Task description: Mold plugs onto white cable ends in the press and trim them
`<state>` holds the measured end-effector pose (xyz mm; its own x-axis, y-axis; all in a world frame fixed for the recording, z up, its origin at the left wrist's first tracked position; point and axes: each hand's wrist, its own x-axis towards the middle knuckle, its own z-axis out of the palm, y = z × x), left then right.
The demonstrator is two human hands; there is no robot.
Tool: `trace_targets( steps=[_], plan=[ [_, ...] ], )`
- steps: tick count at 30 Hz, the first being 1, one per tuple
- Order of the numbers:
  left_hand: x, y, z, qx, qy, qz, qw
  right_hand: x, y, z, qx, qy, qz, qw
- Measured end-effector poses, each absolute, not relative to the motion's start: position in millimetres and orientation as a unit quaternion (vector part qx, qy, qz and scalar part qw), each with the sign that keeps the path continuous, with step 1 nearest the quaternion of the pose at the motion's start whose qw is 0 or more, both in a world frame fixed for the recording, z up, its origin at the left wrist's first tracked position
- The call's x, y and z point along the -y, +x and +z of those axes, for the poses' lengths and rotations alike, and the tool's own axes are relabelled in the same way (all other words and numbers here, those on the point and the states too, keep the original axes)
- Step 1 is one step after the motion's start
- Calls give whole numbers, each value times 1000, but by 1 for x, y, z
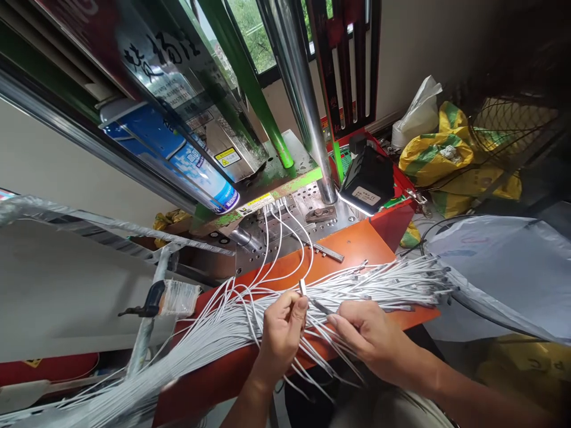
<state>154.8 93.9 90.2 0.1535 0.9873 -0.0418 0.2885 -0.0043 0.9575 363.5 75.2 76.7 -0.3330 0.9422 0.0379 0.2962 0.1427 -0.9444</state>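
My left hand (285,321) pinches a white cable's connector (302,288) between thumb and fingertips, its end pointing up. In my right hand (368,330) is a slim dark metal tool (320,307), its narrow tip at or close to the connector; the rest of the tool is hidden by my fingers. Beneath both hands lies a thick bundle of white cables (214,333), stretching from lower left to the right, with many connector ends (439,276) at the right. Several cables run up to a mold (276,208) in the press, where their ends are seated.
The green-framed press (285,184) with a steel column (307,89) stands ahead. A blue spray can (178,157) is at its left. A metal bar (328,251) lies on the orange board (366,241). Yellow bags (437,154) and a red box (397,220) are at right.
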Motion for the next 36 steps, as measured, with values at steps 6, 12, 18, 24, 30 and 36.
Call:
trace_targets(
  steps=[6,12,18,24,30,36],
  plan=[
    [-88,164,93,-577,623,380,366,-75,362,76,651,-459,474,374],
    [-96,162,95,-413,392,378,731,-87,375,65,383,-237,843,295],
    [-97,161,97,-419,387,388,724,-87,374,70,455,-267,790,314],
    [-96,161,94,-504,512,390,576,-87,371,80,627,-376,596,332],
    [-93,162,83,-554,555,409,466,-70,355,73,738,-509,250,364],
    [-89,163,70,-586,596,418,358,-65,344,69,740,-535,169,370]
  ],
)
